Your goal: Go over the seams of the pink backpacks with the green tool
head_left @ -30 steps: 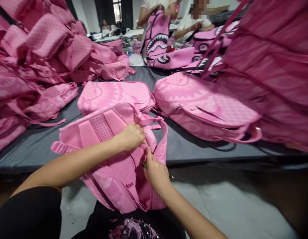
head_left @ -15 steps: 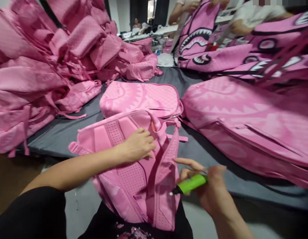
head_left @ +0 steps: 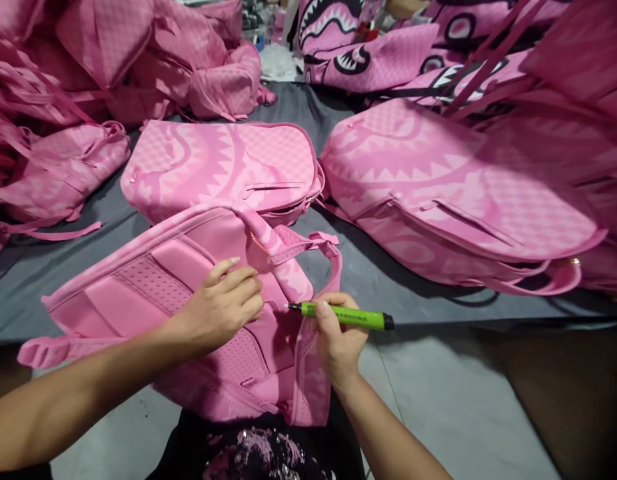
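Note:
A pink backpack (head_left: 138,280) leans between the table edge and the person's lap, its padded back and straps facing up. My left hand (head_left: 231,300) rests on its back panel with the fingers curled; whether they pinch any fabric is hidden. In my right hand (head_left: 338,327) is a green marker (head_left: 361,317), uncapped at the end that points left. The marker's tip is close to the upper part of the back panel, beside a shoulder strap (head_left: 311,380); contact cannot be made out.
Behind it, a pink backpack (head_left: 213,163) lies on the grey-covered table (head_left: 388,280). A larger one (head_left: 438,180) lies to the right. Piled pink bags (head_left: 113,60) fill the left, and pink-and-black bags (head_left: 383,60) sit at the back.
The view has dipped and shifted right. My right hand has brought the marker to the backpack and now grips it level, tip leftward. The backpack's top strap has flopped to the right.

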`<state>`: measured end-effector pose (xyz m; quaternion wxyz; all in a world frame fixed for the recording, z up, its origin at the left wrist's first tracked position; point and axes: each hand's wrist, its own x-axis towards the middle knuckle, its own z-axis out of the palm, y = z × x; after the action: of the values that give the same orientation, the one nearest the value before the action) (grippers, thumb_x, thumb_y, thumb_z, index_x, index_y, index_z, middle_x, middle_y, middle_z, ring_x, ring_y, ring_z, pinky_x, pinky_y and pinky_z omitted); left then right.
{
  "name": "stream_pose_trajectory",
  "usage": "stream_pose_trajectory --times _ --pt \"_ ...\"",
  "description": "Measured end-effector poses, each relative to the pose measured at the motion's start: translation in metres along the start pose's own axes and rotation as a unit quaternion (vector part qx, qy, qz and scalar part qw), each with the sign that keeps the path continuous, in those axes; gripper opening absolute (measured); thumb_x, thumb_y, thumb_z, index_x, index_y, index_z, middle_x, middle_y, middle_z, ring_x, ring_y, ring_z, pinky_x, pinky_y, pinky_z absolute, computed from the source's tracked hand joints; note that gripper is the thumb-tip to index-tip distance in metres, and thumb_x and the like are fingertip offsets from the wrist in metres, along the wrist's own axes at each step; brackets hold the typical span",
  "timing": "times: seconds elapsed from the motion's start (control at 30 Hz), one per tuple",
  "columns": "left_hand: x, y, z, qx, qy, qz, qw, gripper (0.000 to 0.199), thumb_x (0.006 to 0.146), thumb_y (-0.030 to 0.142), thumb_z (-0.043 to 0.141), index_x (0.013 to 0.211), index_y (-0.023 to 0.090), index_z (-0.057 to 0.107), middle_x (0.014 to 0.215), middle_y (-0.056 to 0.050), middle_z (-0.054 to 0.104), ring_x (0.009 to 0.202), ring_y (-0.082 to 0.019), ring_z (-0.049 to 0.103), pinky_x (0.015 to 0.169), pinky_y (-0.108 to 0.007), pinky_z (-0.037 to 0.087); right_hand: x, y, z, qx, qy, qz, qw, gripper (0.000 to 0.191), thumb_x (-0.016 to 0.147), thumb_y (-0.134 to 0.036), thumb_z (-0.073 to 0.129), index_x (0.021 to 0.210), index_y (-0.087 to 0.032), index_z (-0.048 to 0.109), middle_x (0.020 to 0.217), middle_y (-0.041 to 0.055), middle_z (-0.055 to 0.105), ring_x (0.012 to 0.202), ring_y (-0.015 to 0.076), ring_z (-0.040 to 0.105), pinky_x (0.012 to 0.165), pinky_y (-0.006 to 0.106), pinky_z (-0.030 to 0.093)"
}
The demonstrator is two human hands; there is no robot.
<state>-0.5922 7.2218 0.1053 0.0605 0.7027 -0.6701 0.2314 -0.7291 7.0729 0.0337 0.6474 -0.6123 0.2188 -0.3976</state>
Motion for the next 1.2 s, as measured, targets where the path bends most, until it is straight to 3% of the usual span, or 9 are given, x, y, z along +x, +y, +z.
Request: stream_pose_trajectory --times 0.13,0.23,0.3,0.57,0.83,1.2 --pt "0.0 0.006 0.005 0.024 -0.007 -0.03 0.999 0.01 0.092 0.021 0.058 0.087 0.018 0.066 0.098 -0.003 0.072 0.11 -0.024 0.057 0.113 -0.044 0.026 0.001 -0.007 0.008 -0.032 -0.026 -0.016 0.999 0.016 0.089 -0.033 0.064 0.083 -0.019 0.065 0.066 -0.0009 0.066 0.049 0.011 0.059 0.048 0.022 0.048" --pt "-0.002 0.008 0.007 -0.038 0.014 -0.031 0.999 0.01 0.092 0.016 0.057 0.088 0.021 0.065 0.101 0.002 0.072 0.115 -0.019 0.057 0.117 -0.04 0.022 -0.001 -0.005 0.008 -0.07 -0.046 -0.035 0.996 0.009 0.09 -0.027 0.063 0.093 -0.021 0.069 0.066 -0.0027 0.067 0.048 0.0097 0.057 0.047 0.021 0.046" --pt "-0.004 0.007 0.008 -0.075 0.02 -0.032 0.996 0.011 0.093 0.016 0.058 0.086 0.022 0.063 0.102 0.005 0.072 0.118 -0.016 0.055 0.119 -0.038 0.019 -0.003 -0.003 0.006 -0.103 -0.048 -0.066 0.991 0.005 0.089 -0.023 0.065 0.089 -0.022 0.07 0.067 -0.0034 0.067 0.05 0.0092 0.057 0.048 0.02 0.045" --pt "-0.002 0.004 0.012 -0.045 0.023 -0.018 0.999 0.009 0.092 0.018 0.059 0.084 0.019 0.063 0.109 -0.001 0.072 0.122 -0.019 0.056 0.116 -0.041 0.023 0.0 -0.004 0.01 -0.19 -0.07 -0.156 0.967 0.007 0.086 -0.018 0.067 0.092 -0.021 0.069 0.077 -0.002 0.07 0.061 0.0118 0.064 0.057 0.024 0.05" --pt "-0.002 0.004 0.012 -0.011 0.024 -0.008 1.0 0.012 0.093 0.017 0.056 0.084 0.02 0.063 0.111 -0.002 0.072 0.118 -0.02 0.058 0.111 -0.043 0.031 0.001 -0.006 0.019 -0.135 -0.055 -0.115 0.983 0.003 0.088 -0.021 0.066 0.091 -0.02 0.067 0.075 -0.0014 0.068 0.057 0.0103 0.062 0.053 0.023 0.051" --pt "-0.001 0.004 0.011 0.004 0.01 -0.008 1.0 0.008 0.092 0.017 0.058 0.086 0.019 0.062 0.111 -0.003 0.072 0.117 -0.021 0.058 0.111 -0.043 0.033 0.004 -0.01 0.024 -0.153 -0.049 -0.107 0.981 0.006 0.089 -0.026 0.065 0.087 -0.02 0.065 0.074 -0.0004 0.066 0.06 0.0119 0.062 0.056 0.026 0.053"
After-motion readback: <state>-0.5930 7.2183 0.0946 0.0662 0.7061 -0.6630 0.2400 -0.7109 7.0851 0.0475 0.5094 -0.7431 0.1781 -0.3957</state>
